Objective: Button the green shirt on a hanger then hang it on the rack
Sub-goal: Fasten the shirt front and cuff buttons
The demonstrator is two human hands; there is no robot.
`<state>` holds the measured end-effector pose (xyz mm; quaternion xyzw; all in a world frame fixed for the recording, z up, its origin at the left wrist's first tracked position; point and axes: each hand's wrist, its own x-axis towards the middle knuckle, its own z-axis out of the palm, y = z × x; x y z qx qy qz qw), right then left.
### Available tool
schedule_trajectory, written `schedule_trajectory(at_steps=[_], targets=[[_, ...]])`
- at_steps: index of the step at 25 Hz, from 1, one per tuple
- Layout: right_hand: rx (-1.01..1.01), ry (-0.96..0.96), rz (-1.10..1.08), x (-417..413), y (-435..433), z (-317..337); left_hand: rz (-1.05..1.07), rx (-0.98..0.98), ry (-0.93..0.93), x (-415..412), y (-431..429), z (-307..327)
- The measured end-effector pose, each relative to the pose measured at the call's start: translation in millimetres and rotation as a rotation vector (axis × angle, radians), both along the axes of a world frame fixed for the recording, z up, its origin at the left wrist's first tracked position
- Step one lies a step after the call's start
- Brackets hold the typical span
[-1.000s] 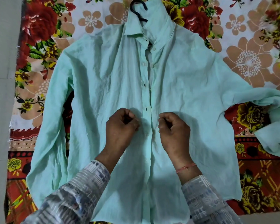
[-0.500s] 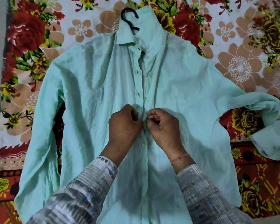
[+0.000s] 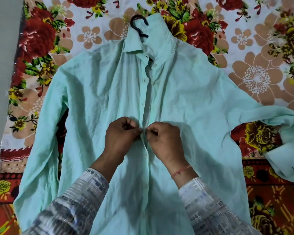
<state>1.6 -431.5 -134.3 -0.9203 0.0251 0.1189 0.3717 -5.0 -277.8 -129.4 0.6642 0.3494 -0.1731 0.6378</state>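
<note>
Green shirt [image 3: 185,102] lay flat on floral sheet [image 3: 255,78], hanger [image 3: 138,25] at far collar. Left hand [image 3: 121,133] and right hand [image 3: 166,141] pinched placket [image 3: 145,116] mid-chest.

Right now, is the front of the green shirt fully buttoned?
No. The green shirt gapes below the collar, and both hands pinch its middle.

Floral bedsheet [image 3: 255,78], grey floor [image 3: 0,65]
</note>
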Motion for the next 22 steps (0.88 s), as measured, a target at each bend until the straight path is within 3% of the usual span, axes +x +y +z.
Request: schedule_trajectory(at_steps=[3, 5, 9, 17, 22], targets=[[0.318, 0.297, -0.286, 7.8, 2.1, 4.0, -0.035, -0.013, -0.027, -1.0, -4.0, 0.3], [0.411, 0.378, -0.378, 9.1, 2.7, 5.8, -0.035, -0.006, -0.035, -2.8, -5.8, 0.4], [0.436, 0.392, -0.427, 10.3, 3.5, 10.3, 0.015, -0.062, -0.023, -4.5, -6.4, 1.0], [0.426, 0.419, -0.299, 12.6, -1.7, 10.6, -0.083, 0.104, -0.056, -3.7, -7.8, 0.9], [0.25, 0.358, -0.226, 11.9, 6.4, -3.2, -0.112, 0.175, -0.06, -7.6, -12.1, -2.8]])
